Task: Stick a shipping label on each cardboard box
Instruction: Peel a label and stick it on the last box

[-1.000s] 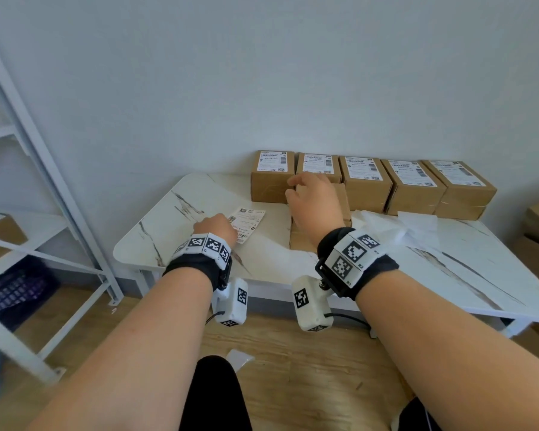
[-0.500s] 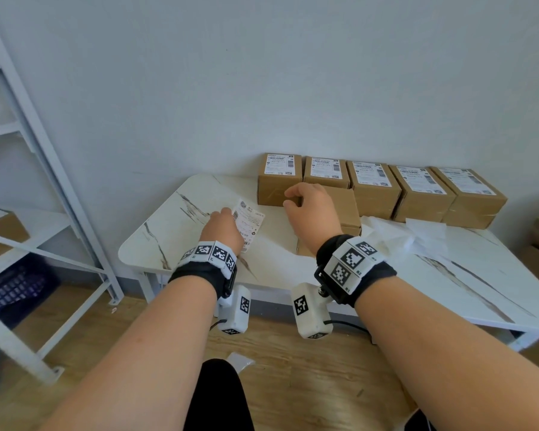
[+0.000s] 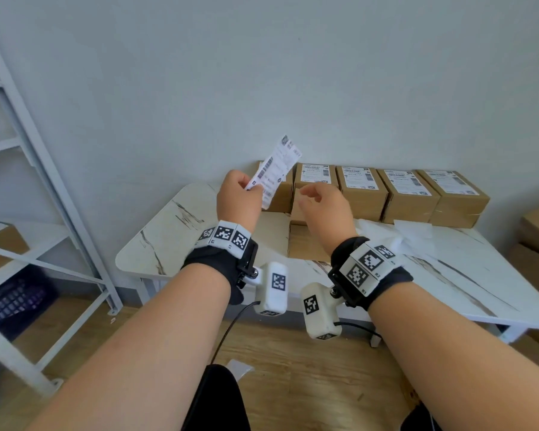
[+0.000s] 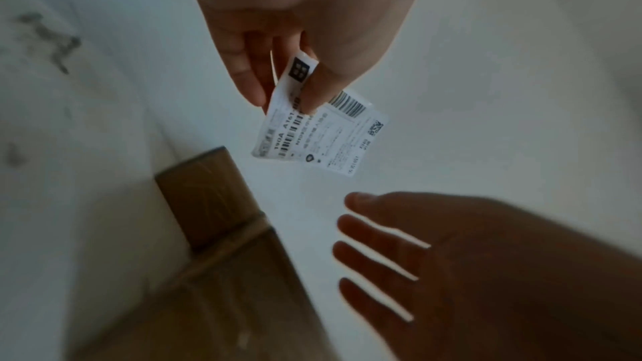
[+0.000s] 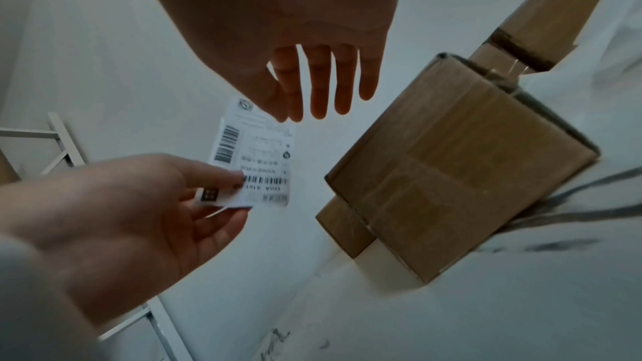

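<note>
The left hand point(image 3: 239, 194) holds a shipping label point(image 3: 274, 169) up in the air above the far left part of the white marbled table point(image 3: 168, 231), its grip clamped on the label's lower end between thumb and fingers. The right hand point(image 3: 322, 209) hovers just right of the label, its grip apart, fingers straight and spread, touching nothing. Below that hand an unlabelled cardboard box point(image 5: 458, 172) lies on the table. Along the far edge, against the wall, stands a row of labelled boxes point(image 3: 411, 194). A white shelf frame point(image 3: 44, 169) stands at the left.
</note>
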A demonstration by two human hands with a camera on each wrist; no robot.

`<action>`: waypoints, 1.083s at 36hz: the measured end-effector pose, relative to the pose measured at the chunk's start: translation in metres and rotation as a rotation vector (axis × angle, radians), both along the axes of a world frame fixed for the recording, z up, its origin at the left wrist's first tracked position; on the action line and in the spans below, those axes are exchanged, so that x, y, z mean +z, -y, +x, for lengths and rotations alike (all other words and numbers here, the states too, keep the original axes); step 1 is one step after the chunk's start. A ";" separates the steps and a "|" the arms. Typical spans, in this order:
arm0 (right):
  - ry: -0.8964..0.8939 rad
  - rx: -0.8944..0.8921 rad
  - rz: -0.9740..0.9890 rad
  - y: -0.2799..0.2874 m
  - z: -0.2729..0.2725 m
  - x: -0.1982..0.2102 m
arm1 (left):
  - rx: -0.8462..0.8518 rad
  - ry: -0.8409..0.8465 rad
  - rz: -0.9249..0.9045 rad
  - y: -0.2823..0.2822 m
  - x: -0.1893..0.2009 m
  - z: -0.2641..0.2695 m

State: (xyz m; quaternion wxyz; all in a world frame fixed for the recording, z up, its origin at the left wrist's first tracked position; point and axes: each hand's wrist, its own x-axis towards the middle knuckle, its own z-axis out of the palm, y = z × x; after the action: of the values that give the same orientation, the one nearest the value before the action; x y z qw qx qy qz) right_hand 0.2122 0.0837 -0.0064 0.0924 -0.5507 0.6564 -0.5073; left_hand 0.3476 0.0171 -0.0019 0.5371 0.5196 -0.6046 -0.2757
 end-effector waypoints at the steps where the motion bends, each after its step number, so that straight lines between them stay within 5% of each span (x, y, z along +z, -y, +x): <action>1: 0.015 -0.008 -0.010 -0.002 -0.004 0.000 | -0.034 -0.049 0.010 -0.002 0.002 -0.005; 7: 0.131 -0.050 0.012 -0.013 -0.026 0.000 | -0.219 -0.262 0.114 -0.021 0.008 -0.040; 18: 0.387 -0.003 0.036 -0.026 -0.069 -0.009 | -0.338 -0.222 0.192 -0.030 -0.006 -0.077; 22: 0.457 0.016 0.050 -0.032 -0.079 -0.015 | -0.308 -0.122 0.161 -0.031 -0.010 -0.083; 28: 0.540 0.003 0.136 -0.035 -0.088 -0.032 | -0.145 0.314 -0.151 -0.036 -0.019 -0.088; 31: 0.563 0.009 0.153 -0.035 -0.087 -0.038 | -0.248 0.449 -0.228 -0.038 -0.025 -0.092; 39: 0.602 0.059 0.163 -0.038 -0.092 -0.042 | -0.405 0.436 -0.222 -0.037 -0.035 -0.093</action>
State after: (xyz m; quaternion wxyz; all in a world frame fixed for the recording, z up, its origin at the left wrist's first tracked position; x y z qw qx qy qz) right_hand 0.1199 0.1215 -0.0485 0.3411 -0.3856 0.6216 -0.5904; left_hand 0.2542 0.0540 -0.0373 0.3827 0.3736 -0.8230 -0.1914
